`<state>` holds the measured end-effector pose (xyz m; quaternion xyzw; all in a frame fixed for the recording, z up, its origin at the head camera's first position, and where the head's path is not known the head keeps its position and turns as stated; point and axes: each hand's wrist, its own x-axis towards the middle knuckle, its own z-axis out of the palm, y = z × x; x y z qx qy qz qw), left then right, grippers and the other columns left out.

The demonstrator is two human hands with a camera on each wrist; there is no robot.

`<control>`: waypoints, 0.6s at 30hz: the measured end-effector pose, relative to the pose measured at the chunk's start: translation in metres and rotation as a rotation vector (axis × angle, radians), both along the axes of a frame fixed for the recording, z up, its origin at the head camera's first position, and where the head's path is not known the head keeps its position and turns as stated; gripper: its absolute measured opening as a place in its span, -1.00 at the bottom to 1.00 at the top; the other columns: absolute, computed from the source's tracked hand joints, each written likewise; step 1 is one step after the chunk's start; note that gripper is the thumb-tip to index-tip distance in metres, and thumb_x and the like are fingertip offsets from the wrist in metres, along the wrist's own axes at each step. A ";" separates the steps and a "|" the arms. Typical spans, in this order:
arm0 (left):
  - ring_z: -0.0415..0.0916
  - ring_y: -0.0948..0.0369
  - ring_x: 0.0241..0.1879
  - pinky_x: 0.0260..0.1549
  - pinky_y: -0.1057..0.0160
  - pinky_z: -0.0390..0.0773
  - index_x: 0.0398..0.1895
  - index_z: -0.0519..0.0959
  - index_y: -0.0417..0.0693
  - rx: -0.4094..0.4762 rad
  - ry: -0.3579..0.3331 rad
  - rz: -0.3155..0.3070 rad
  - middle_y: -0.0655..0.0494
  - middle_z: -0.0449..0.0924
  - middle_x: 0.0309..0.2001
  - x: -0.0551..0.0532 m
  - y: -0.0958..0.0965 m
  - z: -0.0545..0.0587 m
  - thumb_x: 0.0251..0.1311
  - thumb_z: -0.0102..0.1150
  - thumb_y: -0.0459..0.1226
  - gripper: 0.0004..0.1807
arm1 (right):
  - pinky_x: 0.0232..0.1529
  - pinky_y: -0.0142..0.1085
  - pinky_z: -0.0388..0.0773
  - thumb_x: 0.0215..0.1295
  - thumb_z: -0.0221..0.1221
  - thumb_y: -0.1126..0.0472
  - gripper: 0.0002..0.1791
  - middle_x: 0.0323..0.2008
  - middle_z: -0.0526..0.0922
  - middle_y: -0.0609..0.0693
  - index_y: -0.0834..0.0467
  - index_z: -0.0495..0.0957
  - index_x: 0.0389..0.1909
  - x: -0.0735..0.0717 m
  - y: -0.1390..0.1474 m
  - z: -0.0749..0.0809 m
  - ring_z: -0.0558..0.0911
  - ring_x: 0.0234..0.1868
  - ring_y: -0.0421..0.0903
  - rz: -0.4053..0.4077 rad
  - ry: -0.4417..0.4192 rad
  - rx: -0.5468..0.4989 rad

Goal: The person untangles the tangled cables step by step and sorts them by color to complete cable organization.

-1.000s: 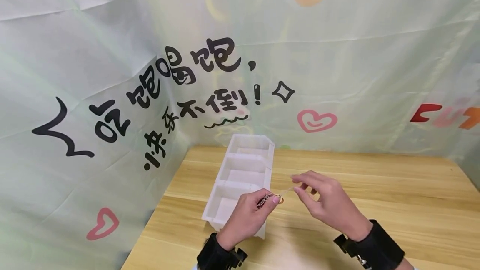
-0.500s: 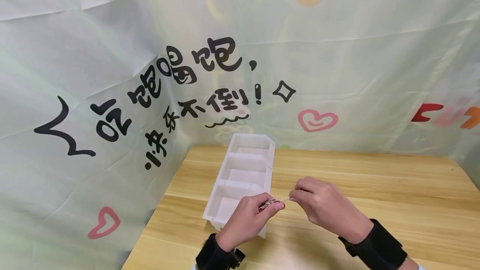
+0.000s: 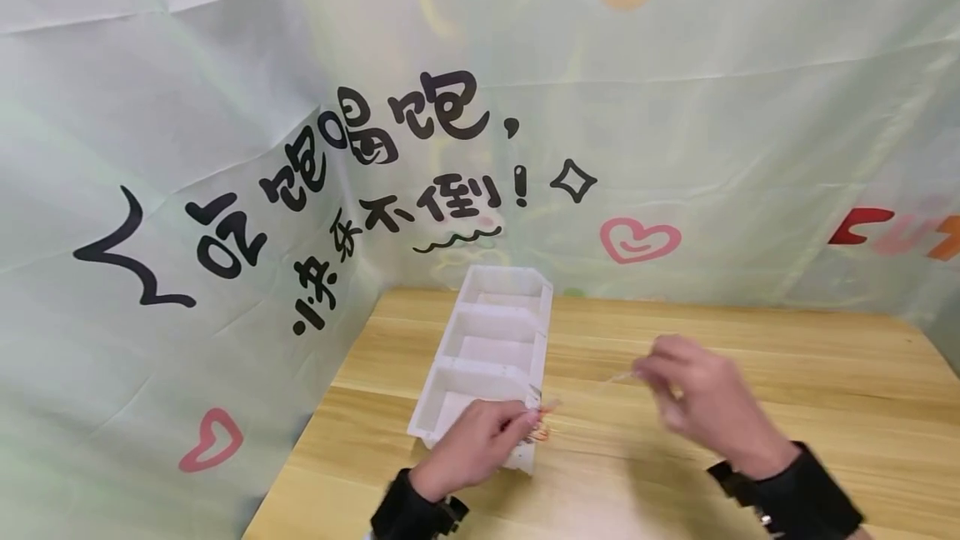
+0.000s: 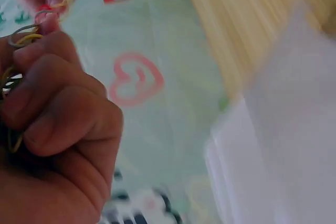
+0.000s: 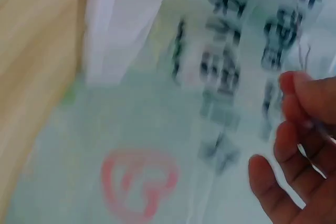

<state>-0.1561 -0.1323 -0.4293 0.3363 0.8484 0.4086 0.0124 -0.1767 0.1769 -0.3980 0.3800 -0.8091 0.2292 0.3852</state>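
Near the front of the white three-compartment tray (image 3: 543,332), my left hand (image 3: 472,447) grips a bunch of thin loops that look like rubber bands (image 3: 542,432). Red or orange ones stick out past the thumb and forefinger. The left wrist view shows grey-green and yellow bands (image 4: 25,37) poking out between the curled fingers. To the right, over the table, my right hand (image 3: 705,402) is blurred. Its thumb and forefinger pinch a thin, pale band (image 3: 619,377), also visible as a dark strand (image 5: 306,53) in the right wrist view. Its other fingers are loosely bent.
The tray stands on a wood-grain table (image 3: 810,373), left of the middle. A pale printed curtain (image 3: 750,140) with black lettering and hearts encloses the table at the back and left. Both wrists wear black straps (image 3: 802,494).
The right hand came close to the left fingertips, then pulled away to the right with a thin band. The left hand moved slightly left and down, still gripping the bunch.
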 end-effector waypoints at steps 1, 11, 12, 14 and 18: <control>0.01 0.35 -0.72 -0.66 0.40 0.10 -0.59 0.39 0.10 0.002 -0.001 0.024 0.26 0.08 -0.70 0.000 -0.005 0.000 0.42 -0.22 -0.03 -0.60 | -0.55 -0.54 0.29 0.23 0.13 0.17 -0.86 -0.47 0.40 -0.24 0.07 0.63 -0.45 0.000 0.009 0.001 0.31 -0.50 -0.36 -0.040 -0.020 -0.023; 0.06 0.37 -0.71 -0.68 0.43 0.12 -0.49 0.52 0.18 0.076 -0.029 0.005 0.29 0.10 -0.71 0.013 -0.012 -0.006 0.38 -0.12 -0.04 -0.70 | -0.55 -0.54 0.23 -0.09 0.35 0.40 -0.64 -0.43 0.46 -0.29 -0.03 0.63 -0.25 -0.007 0.015 -0.006 0.31 -0.50 -0.40 -0.052 -0.187 -0.127; 0.06 0.38 -0.71 -0.68 0.44 0.12 -0.44 0.56 0.19 0.085 -0.032 -0.001 0.30 0.10 -0.70 0.015 -0.012 -0.006 0.38 -0.11 -0.05 -0.71 | -0.55 -0.55 0.24 -0.09 0.35 0.41 -0.63 -0.43 0.47 -0.28 -0.03 0.63 -0.24 -0.008 0.011 -0.008 0.33 -0.49 -0.40 -0.039 -0.188 -0.135; 0.06 0.39 -0.70 -0.67 0.44 0.11 -0.40 0.59 0.20 0.099 -0.039 -0.001 0.31 0.12 -0.70 0.019 -0.011 -0.006 0.37 -0.08 -0.07 -0.74 | -0.54 -0.56 0.25 -0.07 0.35 0.42 -0.63 -0.44 0.47 -0.29 -0.04 0.63 -0.24 -0.010 0.002 -0.012 0.34 -0.49 -0.40 -0.021 -0.202 -0.150; 0.08 0.42 -0.68 -0.68 0.46 0.13 -0.39 0.62 0.14 0.126 -0.046 -0.007 0.32 0.18 -0.69 0.026 -0.008 0.002 0.35 -0.03 -0.13 -0.77 | -0.47 -0.55 0.31 0.04 0.31 0.36 -0.69 -0.42 0.48 -0.29 -0.09 0.61 -0.24 -0.013 -0.021 -0.021 0.37 -0.46 -0.38 0.012 -0.263 -0.170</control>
